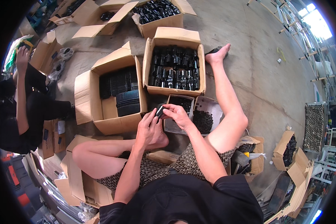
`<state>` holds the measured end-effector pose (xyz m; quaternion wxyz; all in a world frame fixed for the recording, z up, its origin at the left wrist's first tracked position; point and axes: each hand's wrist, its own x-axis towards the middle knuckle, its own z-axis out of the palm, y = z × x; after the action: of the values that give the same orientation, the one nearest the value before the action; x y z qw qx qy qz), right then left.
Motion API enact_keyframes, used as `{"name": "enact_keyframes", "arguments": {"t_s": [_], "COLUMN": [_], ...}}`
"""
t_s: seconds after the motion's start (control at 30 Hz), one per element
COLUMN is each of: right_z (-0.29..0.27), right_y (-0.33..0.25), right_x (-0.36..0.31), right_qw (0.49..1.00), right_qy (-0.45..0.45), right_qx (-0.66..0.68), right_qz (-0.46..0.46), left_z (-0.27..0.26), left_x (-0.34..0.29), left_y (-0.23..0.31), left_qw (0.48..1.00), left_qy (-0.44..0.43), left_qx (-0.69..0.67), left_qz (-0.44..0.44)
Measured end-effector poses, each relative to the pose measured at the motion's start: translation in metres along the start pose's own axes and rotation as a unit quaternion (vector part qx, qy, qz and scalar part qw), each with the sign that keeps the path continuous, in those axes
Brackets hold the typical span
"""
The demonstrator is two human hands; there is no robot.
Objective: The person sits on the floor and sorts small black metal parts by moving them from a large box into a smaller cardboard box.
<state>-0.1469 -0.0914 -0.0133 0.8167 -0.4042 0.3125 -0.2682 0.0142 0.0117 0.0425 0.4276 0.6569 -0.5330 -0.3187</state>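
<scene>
Between both hands, above my folded leg, is a small glossy black part [160,111]; its exact kind is hard to make out. My left hand [147,125] wraps round it from the left, fingers closed. From the right, my right hand [178,115] pinches at its upper end; anything smaller in those fingertips is hidden. Just beyond my right hand sits a divided shallow tray [214,105] with many tiny black pieces [202,121]. Ahead stands an open cardboard box [174,90] with rows of glossy black fittings [174,76]. Left of it, another open box [112,126] contains stacked ribbed black parts [119,82].
At the far side are more open cartons, one heaped with black parts [156,11]. A co-worker in dark clothes sits at the left, a hand [22,56] raised. Behind my right thigh stands a carton with a grey-and-yellow tool [240,158]. Metal racks [313,127] line the right.
</scene>
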Motion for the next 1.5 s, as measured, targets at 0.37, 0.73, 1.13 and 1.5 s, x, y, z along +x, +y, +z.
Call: {"name": "enact_keyframes", "arguments": {"t_s": [0.37, 0.73, 1.13, 1.5], "right_z": [-0.084, -0.164, -0.048, 0.044], "right_y": [-0.055, 0.019, -0.048, -0.016], "right_x": [-0.014, 0.002, -0.019, -0.01], "right_qw": [0.882, 0.647, 0.897, 0.966], "right_qy": [0.316, 0.421, 0.277, 0.105], "right_qx": [-0.349, -0.621, -0.341, -0.234], "right_qz": [0.023, 0.136, 0.052, -0.026], "left_z": [0.038, 0.03, 0.03, 0.036], "left_x": [-0.015, -0.012, -0.006, -0.006], "left_y": [-0.043, -0.042, -0.037, -0.032], "left_qw": [0.824, 0.746, 0.766, 0.826], "left_qy": [0.044, 0.052, 0.084, 0.141], "left_qx": [-0.483, -0.571, -0.559, -0.486], "left_qz": [-0.293, -0.34, -0.305, -0.248]}}
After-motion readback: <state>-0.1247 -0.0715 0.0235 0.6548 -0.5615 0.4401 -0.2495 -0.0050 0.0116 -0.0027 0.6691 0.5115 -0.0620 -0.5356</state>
